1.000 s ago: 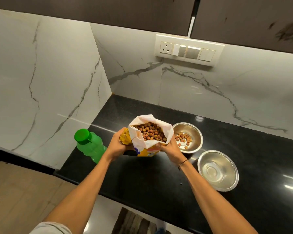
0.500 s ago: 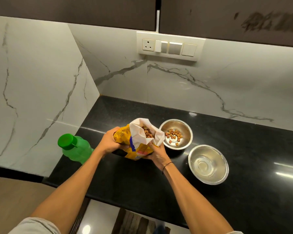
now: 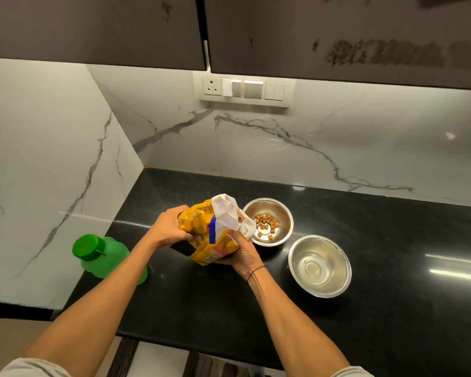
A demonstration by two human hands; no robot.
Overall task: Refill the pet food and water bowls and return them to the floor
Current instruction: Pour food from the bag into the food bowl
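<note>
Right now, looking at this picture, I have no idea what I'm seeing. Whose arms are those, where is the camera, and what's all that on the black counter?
There is no machine here. The arms belong to a person wearing a wide-angle camera on the head, so you look forward and down along them.

Both hands hold a yellow pet food bag: the left hand grips its side, and the right hand holds it near the open white mouth, which tilts toward the food bowl.

On the black countertop stand two steel bowls. The food bowl, the farther one, holds a few brown kibble pieces. The nearer bowl looks like it has a little clear water, though that is hard to tell. A green capped bottle stands at the counter's left edge.
</note>
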